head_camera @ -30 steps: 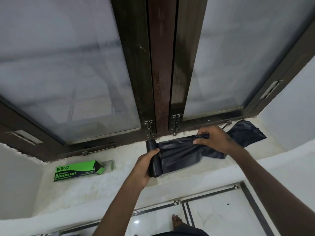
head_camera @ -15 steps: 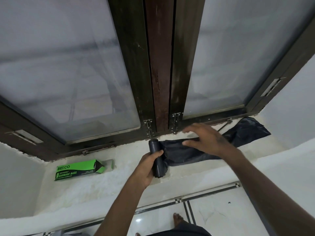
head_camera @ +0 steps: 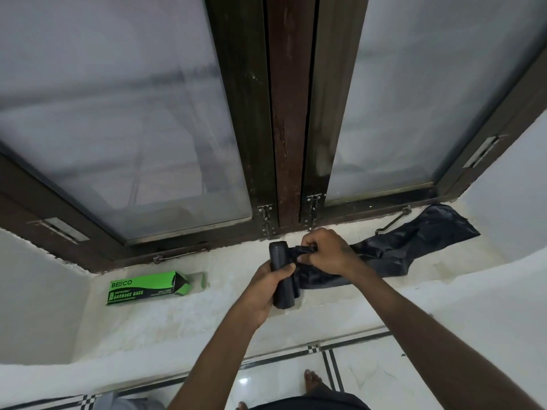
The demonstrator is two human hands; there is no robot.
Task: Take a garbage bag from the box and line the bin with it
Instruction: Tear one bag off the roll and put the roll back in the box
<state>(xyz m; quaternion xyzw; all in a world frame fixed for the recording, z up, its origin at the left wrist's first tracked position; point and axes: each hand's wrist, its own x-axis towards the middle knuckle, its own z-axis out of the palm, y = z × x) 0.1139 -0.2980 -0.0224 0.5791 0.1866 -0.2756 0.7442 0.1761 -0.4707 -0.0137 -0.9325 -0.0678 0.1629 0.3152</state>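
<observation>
On the white plaster window ledge (head_camera: pixel 177 318), just below the middle of the window, I see the black plastic roll of garbage bags (head_camera: pixel 281 276) standing nearly on end, its lower tip close to the ledge surface. My left hand (head_camera: pixel 268 287) is wrapped around the roll's middle, fingers and thumb closed tight on it. My right hand (head_camera: pixel 324 251) sits just beside it to the right, touching the roll's upper part, with its fingers pinched together on the black film where the unrolled bag leaves the roll. That loose black plastic garbage bag (head_camera: pixel 414 247) trails off to the right along the ledge, crumpled near my hands and lying flatter toward its far end, which rests close to the window frame's right corner. Well apart to the left, the green cardboard garbage bag box (head_camera: pixel 145 288) lies flat on the ledge with its right end flap open. Behind all of this stands the dark brown wooden window frame (head_camera: pixel 290 128) with frosted glass panes (head_camera: pixel 118 128) on either side, and small metal latches (head_camera: pixel 266 218) at the foot of the centre post. A thin metal stay bar (head_camera: pixel 392 221) lies on the ledge beside the bag's far end. Below the ledge I can make out the glossy white tiled floor (head_camera: pixel 281 377) with black inlay lines, and a bare foot (head_camera: pixel 312 378) on it.
</observation>
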